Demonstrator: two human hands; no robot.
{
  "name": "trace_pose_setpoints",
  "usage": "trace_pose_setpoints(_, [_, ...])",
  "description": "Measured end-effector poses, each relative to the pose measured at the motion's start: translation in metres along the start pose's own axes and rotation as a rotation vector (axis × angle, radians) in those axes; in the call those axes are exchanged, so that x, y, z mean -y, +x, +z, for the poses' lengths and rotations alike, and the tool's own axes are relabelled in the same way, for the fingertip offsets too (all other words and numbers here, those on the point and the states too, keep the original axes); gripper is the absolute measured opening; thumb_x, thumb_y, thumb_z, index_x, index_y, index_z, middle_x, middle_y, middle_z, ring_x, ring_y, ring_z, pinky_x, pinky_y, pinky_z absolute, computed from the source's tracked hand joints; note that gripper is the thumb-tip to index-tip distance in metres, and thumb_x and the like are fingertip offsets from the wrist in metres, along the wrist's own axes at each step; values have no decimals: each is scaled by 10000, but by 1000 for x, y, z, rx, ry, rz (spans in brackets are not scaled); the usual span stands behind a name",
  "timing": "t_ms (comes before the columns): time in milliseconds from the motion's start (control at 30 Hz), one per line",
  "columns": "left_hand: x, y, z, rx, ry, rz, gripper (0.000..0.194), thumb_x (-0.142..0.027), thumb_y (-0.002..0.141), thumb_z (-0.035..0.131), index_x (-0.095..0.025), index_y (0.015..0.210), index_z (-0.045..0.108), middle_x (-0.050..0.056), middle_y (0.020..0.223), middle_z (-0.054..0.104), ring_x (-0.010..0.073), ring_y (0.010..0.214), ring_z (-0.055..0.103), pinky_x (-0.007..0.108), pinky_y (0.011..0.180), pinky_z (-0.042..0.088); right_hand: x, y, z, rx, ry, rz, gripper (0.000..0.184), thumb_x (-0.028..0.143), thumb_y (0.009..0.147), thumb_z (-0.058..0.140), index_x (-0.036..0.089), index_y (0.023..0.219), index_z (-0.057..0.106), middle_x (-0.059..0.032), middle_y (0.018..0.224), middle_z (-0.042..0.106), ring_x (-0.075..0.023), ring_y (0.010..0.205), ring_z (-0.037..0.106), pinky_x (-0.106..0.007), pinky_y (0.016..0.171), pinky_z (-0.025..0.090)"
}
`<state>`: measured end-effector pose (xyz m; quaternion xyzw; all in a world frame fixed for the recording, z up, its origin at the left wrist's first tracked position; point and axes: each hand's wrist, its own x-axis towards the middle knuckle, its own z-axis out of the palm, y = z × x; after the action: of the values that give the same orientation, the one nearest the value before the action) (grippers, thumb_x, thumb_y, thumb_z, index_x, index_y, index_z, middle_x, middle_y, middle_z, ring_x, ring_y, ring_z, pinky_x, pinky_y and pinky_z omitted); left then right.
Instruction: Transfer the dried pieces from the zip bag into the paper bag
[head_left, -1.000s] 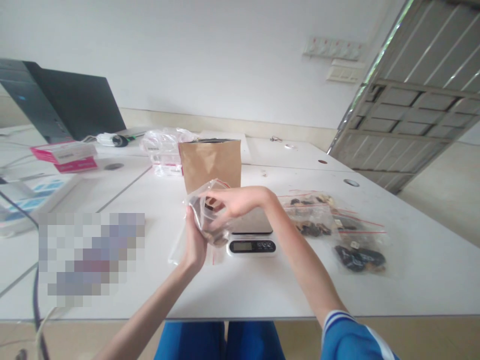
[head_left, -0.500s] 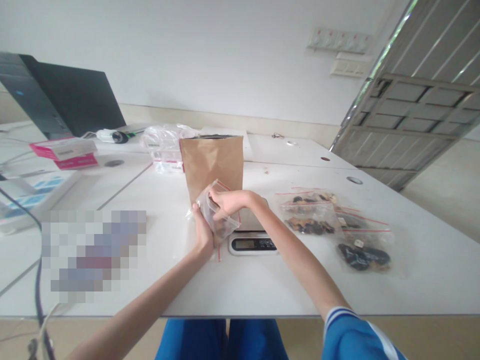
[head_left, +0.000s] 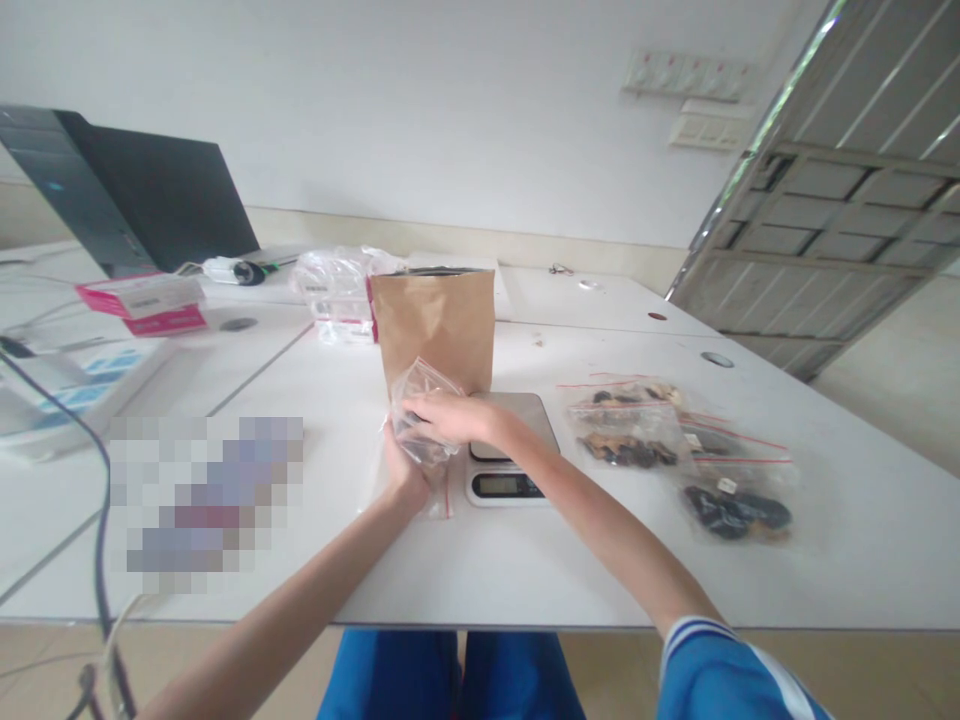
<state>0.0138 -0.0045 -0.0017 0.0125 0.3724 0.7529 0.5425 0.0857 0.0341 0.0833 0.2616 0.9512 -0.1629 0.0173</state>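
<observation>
1 filled zip bag [head_left: 626, 425] and a 2nd [head_left: 735, 505], both holding dark dried pieces, lie on the table [head_left: 840, 560] right of the scale [head_left: 499, 485]. A 3rd bag [head_left: 420, 415] is in the hands, just left of the scale and in front of an upright kraft pouch [head_left: 431, 325], with dark contents barely visible. The left hand [head_left: 405, 475] cups it from below, fingers curled up its side. The right hand [head_left: 450, 418] lies across its top, fingers extended together and pressed onto the plastic. Whether its seal is closed cannot be told. So far, 2 bags lie set out and 1 is in hand, with nothing on the scale's platform.
</observation>
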Motion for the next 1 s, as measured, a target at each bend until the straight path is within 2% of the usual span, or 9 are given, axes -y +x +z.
trace_pose_setpoints(100, [-3, -2, 2, 20, -17, -13, 360, -271, 928, 322, -134, 790, 625, 2, 564, 624, 113, 469, 581, 208, 505, 458, -5, -2, -8, -42, 117, -37, 76, 182, 927, 488, 154, 955, 553, -73, 993, 638, -160, 861, 594, -249, 712, 433])
trace_pose_setpoints(167, [-5, -3, 4, 33, -19, -28, 353, -263, 922, 317, -142, 776, 615, 2, 549, 613, 112, 449, 572, 207, 490, 460, -11, -6, -17, -126, 301, -89, 89, 211, 927, 499, 157, 983, 544, -60, 993, 628, -136, 814, 590, -236, 686, 450])
trace_pose_setpoints(233, [-7, -4, 3, 62, -3, -62, 361, -254, 920, 297, -146, 790, 617, 10, 538, 609, 120, 430, 567, 211, 466, 459, -18, -10, -28, -258, 478, -139, 137, 275, 930, 508, 166, 1010, 533, -41, 952, 615, -116, 753, 577, -225, 653, 462])
trace_pose_setpoints(333, [-7, -5, 1, 94, 30, -92, 363, -245, 920, 280, -154, 849, 624, 11, 527, 603, 125, 422, 569, 201, 433, 451, -27, -15, -43, -495, 604, -205, 130, 270, 929, 511, 169, 1010, 511, -11, 862, 585, -98, 707, 560, -212, 654, 469])
trace_pose_setpoints(467, [-6, -3, 0, 88, 44, -86, 363, -262, 920, 290, -154, 910, 637, 3, 505, 589, 114, 379, 534, 190, 384, 428, -37, -16, -71, -726, 527, -206, 207, 373, 927, 507, 178, 997, 492, 8, 803, 563, -108, 712, 562, -216, 675, 468])
trace_pose_setpoints(633, [-6, -3, 0, 104, 48, -82, 377, -277, 927, 295, -144, 904, 646, 8, 501, 595, 108, 362, 523, 184, 365, 421, -42, 0, -114, -899, 177, -183, 183, 343, 954, 457, 170, 1005, 492, -42, 950, 601, -128, 861, 560, -241, 803, 442])
trace_pose_setpoints(700, [-6, -3, -1, 114, 59, -76, 379, -288, 932, 297, -142, 876, 643, 10, 509, 605, 106, 364, 527, 180, 366, 419, -43, 12, -125, -922, 33, -193, 115, 266, 945, 464, 165, 980, 504, -67, 1020, 598, -141, 922, 551, -260, 858, 420])
trace_pose_setpoints(833, [-7, -3, -1, 106, 58, -74, 357, -262, 926, 311, -138, 855, 639, 19, 526, 620, 108, 374, 537, 177, 366, 416, -48, 32, -129, -822, -164, -191, 62, 144, 866, 509, 152, 918, 541, -79, 1015, 599, -170, 928, 545, -298, 885, 396])
trace_pose_setpoints(1000, [-11, -7, 3, 95, 69, -107, 373, -234, 924, 282, -141, 895, 642, 4, 492, 596, 105, 358, 518, 177, 352, 418, -50, 36, -126, -740, -142, -179, 112, 83, 777, 516, 126, 865, 570, -55, 889, 614, -146, 792, 536, -252, 747, 393])
